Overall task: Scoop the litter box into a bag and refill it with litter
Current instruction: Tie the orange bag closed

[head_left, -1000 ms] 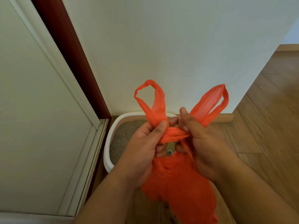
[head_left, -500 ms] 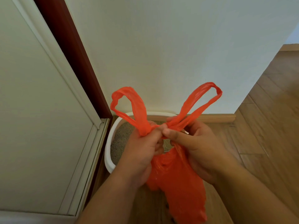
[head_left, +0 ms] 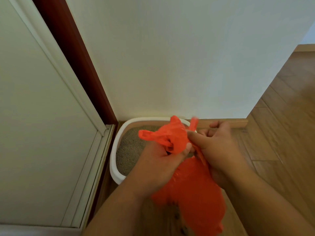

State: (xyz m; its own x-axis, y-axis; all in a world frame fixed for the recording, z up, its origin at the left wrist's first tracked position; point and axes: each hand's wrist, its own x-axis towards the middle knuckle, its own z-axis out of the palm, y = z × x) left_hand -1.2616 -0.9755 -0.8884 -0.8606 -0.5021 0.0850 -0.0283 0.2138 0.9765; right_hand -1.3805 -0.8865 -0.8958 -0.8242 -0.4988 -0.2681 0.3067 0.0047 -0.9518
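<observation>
Fingers of the left hand (head_left: pixel 158 160) clamp the bag (head_left: pixel 192 189) at its bunched neck, while the right hand (head_left: pixel 216 147) pinches a handle (blurred) just beside. Its body hangs below both, over the box (head_left: pixel 113 160).

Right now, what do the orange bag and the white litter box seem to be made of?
Orange bag: thin plastic film, probably; it crumples and bunches softly where both hands grip it. White litter box: likely rigid moulded plastic, with a smooth, rounded, slightly glossy rim.
</observation>
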